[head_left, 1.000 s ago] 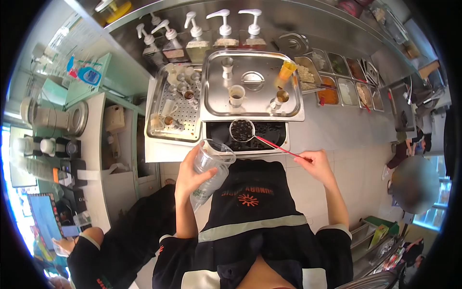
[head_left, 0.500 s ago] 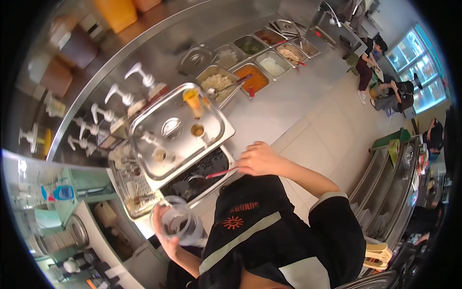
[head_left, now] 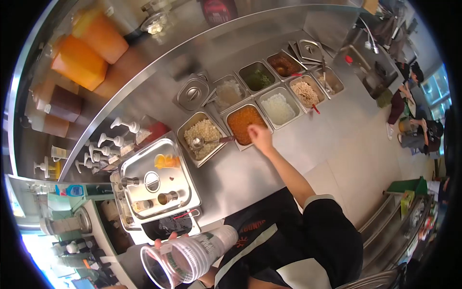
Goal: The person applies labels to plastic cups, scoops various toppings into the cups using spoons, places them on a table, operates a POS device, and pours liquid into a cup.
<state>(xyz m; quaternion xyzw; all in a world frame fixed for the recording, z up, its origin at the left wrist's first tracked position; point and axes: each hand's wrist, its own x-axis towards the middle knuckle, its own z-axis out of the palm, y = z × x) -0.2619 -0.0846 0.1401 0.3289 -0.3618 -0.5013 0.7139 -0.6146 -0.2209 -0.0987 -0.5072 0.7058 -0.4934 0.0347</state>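
Observation:
At the lower left, my left hand (head_left: 171, 238) is closed around a tilted stack of clear plastic cups (head_left: 187, 257) with printed lettering. My right hand (head_left: 260, 138), fingers curled, is over the near edge of the metal pan of orange topping (head_left: 245, 118). What those fingers hold, if anything, is hidden. Beside it, a ladle (head_left: 197, 142) with a dark handle lies in the pan of pale round pieces (head_left: 202, 130); the handle's end points toward my right hand. A red-handled utensil (head_left: 185, 215) rests across the black-filled pan (head_left: 166, 227).
A lidded metal tray (head_left: 152, 181) carries small metal measuring cups (head_left: 168, 197) and an orange-stained cup (head_left: 166, 161). Pump bottles (head_left: 126, 126) stand behind it. More topping pans (head_left: 277, 108) line the counter (head_left: 236, 178). Two people (head_left: 409, 101) are at the far right.
My right hand has left the red-handled utensil at the black-filled pan and moved up to the orange pan. My left hand has lowered and tilted the cups. The view has shifted.

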